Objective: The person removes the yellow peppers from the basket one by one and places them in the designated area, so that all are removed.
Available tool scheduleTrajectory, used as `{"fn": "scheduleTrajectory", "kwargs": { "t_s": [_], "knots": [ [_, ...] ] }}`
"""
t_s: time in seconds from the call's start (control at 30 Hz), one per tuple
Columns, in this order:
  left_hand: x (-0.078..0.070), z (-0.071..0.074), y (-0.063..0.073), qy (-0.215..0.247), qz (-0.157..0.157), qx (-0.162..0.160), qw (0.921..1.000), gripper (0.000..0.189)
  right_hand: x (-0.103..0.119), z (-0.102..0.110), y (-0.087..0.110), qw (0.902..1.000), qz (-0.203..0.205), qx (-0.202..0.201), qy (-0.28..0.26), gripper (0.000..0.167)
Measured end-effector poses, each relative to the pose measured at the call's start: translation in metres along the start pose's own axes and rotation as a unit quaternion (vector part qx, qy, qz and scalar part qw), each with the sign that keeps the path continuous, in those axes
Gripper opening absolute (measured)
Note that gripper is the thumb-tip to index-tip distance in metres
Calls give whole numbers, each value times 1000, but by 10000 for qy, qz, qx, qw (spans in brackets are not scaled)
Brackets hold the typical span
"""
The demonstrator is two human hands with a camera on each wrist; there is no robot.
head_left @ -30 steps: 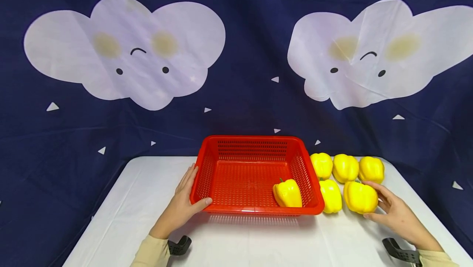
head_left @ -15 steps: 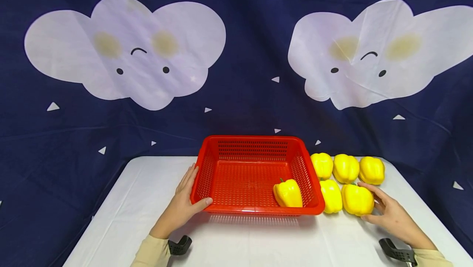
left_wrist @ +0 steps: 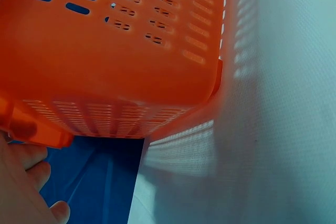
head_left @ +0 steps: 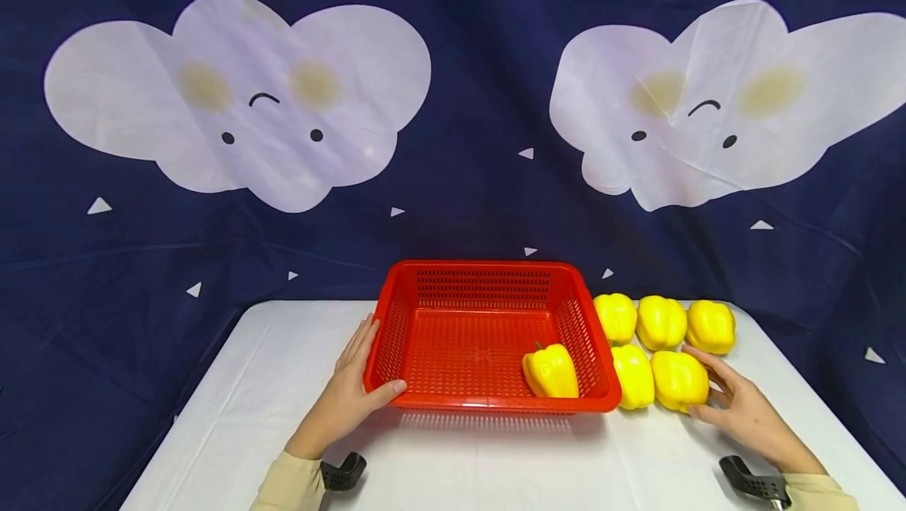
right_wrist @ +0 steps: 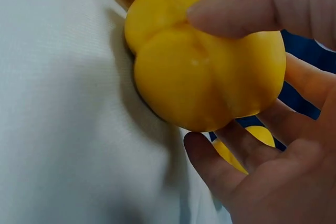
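Observation:
My right hand (head_left: 743, 413) holds a yellow bell pepper (head_left: 679, 380), thumb on the near side and fingers round the right side. In the right wrist view the thumb presses on the lobed end of this pepper (right_wrist: 178, 77), close against the white cloth. At its left sits another yellow pepper (head_left: 634, 376), beside the red plastic basket (head_left: 488, 401). My left hand (head_left: 348, 393) grips the basket's left side, thumb over the rim and fingers along the outer wall. One yellow pepper (head_left: 552, 372) lies inside, in the front right corner.
Behind the held pepper, a row of yellow peppers (head_left: 661, 322) lines the table's back right. The white table (head_left: 495, 456) ends at a dark blue cloth backdrop (head_left: 481, 181) with cloud prints. Black wrist mounts (head_left: 344, 472) extend below both hands.
My right hand has moved the held pepper left and slightly down, up beside its neighbour at the basket. The left hand and basket stay as they were.

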State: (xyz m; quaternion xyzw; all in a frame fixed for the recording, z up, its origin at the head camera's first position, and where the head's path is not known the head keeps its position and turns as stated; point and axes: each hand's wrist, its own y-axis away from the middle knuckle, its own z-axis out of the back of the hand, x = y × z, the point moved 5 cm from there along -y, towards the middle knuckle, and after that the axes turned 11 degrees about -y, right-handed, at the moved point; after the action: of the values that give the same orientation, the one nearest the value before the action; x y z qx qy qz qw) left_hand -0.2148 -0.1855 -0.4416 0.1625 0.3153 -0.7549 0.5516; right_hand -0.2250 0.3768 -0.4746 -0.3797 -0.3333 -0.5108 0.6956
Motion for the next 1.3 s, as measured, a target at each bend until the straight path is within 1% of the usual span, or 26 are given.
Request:
{"fn": "scheduleTrajectory", "kwargs": {
  "t_s": [0.17, 0.43, 0.67, 0.77, 1.0, 1.13, 1.3],
  "knots": [
    [1, 0, 0, 13, 24, 8, 10000, 105, -2, 0, -1, 9999, -86, -76, 34, 89],
    [0, 1, 0, 12, 43, 21, 10000, 104, -3, 0, 0, 9998, -117, -2, -128, 91],
    [0, 1, 0, -14, 1, -11, 10000, 104, 3, 5, 1, 9988, 334, -199, -308, 90],
    [0, 0, 0, -7, -14, -13, 10000, 104, 7, 8, 1, 9979, 416, -327, -371, 88],
    [1, 1, 1, 3, 22, -18, 10000, 104, 24, 14, -1, 9940, 724, -766, -276, 86],
    [0, 1, 1, 3, -6, -44, 10000, 104, 39, 14, -1, 9920, 873, -893, -205, 87],
    [-1, 0, 1, 40, -45, -31, 10000, 101, 62, 12, -1, 9905, 978, -937, -242, 86]
  ]
}}
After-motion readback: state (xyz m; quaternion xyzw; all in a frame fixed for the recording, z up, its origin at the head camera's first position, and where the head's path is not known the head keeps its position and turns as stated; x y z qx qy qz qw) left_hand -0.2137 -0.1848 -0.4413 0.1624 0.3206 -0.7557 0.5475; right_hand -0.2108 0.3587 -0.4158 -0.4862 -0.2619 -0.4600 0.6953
